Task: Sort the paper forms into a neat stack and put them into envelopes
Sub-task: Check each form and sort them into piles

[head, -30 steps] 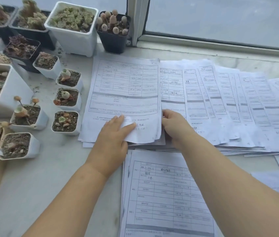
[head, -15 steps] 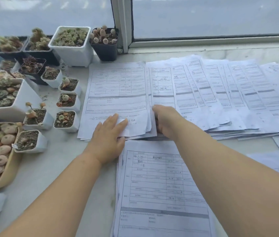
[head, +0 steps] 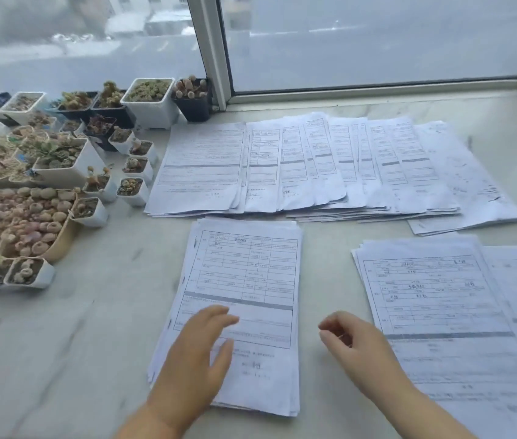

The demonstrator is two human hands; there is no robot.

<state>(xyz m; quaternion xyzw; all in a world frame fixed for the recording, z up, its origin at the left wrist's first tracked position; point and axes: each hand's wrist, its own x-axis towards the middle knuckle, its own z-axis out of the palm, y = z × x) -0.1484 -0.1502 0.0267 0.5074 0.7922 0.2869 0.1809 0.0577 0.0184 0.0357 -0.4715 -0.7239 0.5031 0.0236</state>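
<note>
Near stack of white printed paper forms (head: 244,299) lies centre-front on pale marble sill (head: 70,337). L hand (head: 194,359) flat on its lower edge, fingers straight. R hand (head: 358,346) just beside, loosely curled, empty. Fanned forms (head: 330,166) behind; potted succulents (head: 61,160) at left.

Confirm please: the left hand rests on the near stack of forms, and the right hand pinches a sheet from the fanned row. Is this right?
Not quite. In the head view the right hand holds nothing and hovers over the bare counter, far from the fanned row. The left hand is over the near stack of forms.
</note>
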